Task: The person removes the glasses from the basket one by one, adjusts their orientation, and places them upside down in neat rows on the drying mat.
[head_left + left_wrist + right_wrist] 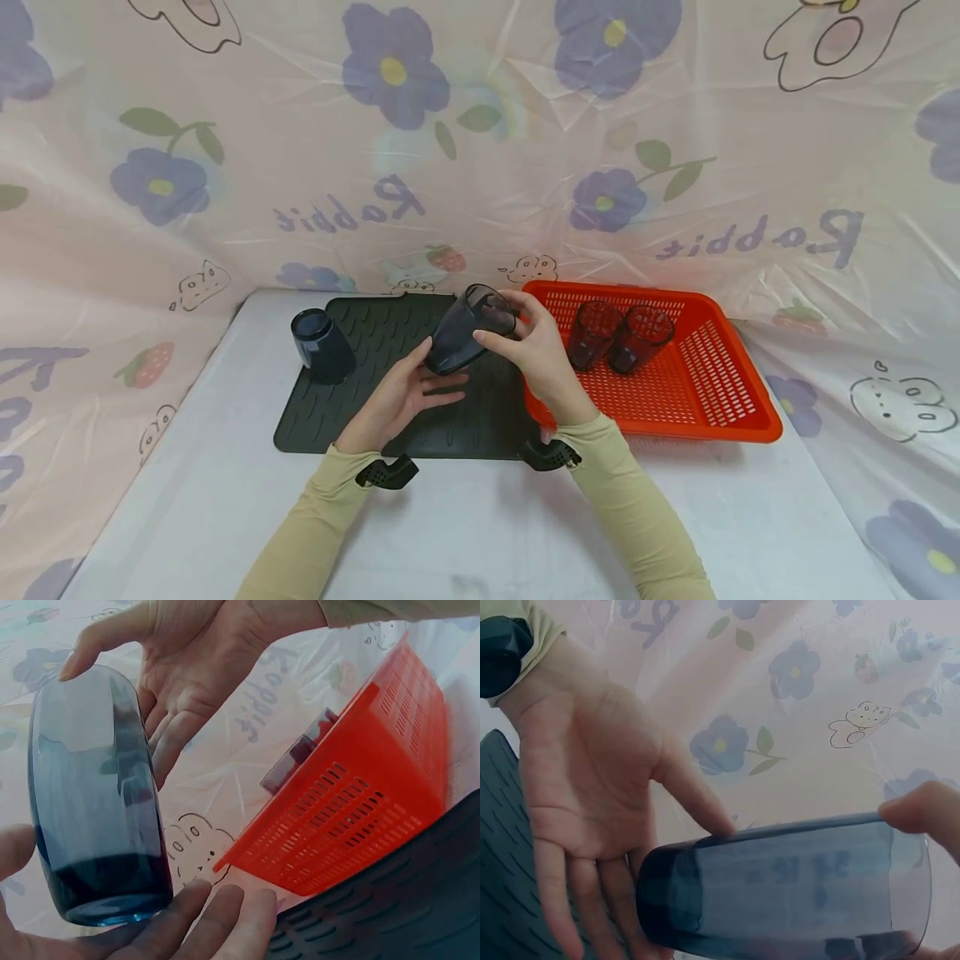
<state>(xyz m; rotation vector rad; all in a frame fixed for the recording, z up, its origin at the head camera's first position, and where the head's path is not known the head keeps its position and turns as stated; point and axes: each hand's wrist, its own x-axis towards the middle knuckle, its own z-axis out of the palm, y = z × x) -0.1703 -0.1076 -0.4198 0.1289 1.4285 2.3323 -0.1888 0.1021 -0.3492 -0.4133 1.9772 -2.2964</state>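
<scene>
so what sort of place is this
Possibly a makeshift indoor workspace: pale plastic-looking sheeting printed with purple flowers hangs around a flat white table, which bears a black rectangular ridged mat and a red perforated plastic basket.

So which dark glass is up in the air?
The tilted glass in the right hand, above the mat; another glass stands at the mat's left, two glasses are in the red basket.

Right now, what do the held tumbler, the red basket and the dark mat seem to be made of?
Held tumbler: smooth, shiny, probably tinted glass, though plastic is possible; things show through it.
Red basket: likely moulded plastic with slight gloss, given its regular slots.
Dark mat: perhaps rubber or silicone, judging by its dull, ridged surface.
</scene>
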